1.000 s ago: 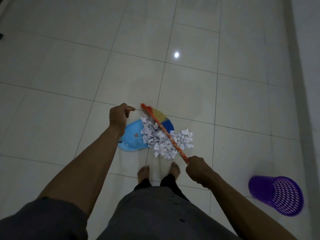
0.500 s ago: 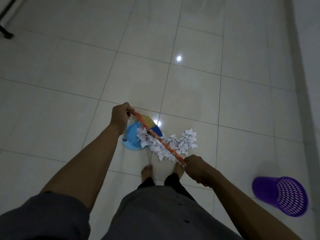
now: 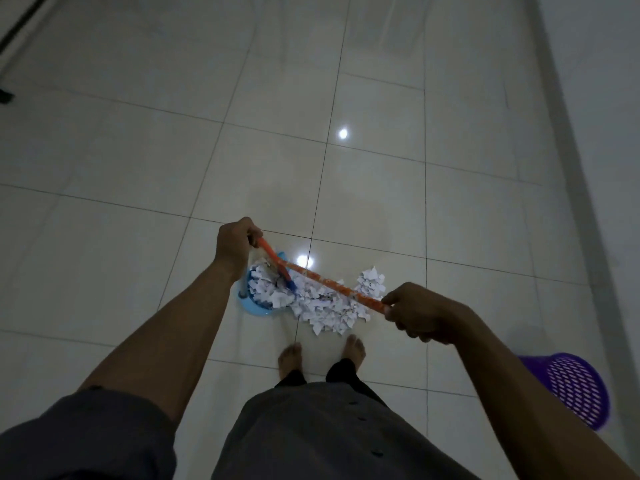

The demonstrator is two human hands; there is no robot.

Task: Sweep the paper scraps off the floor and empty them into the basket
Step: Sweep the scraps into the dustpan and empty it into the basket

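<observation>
**Broom handle slants from one hand to the other**

Broom (image 3: 332, 283) lies with its long orange handle on a diagonal. The gripped end is low and to the right, in the right hand (image 3: 420, 315), whose fingers are curled round it. The far end points up and left, to just beside the fingers of the left hand (image 3: 233, 245).

The left hand is a closed fist round a thin dark handle that seems to rise from the blue dustpan (image 3: 258, 309) directly beneath it. The paper scraps (image 3: 329, 311) lie between the two hands, partly heaped in the pan and partly on the floor (image 3: 138, 168). The purple basket (image 3: 571, 389) lies on its side behind the right forearm, well apart from the pile.

Half a second ago the handle ran steeper and the right hand sat closer to the feet. It has since swung outward, more scraps are in the pan, and less blue shows.
</observation>
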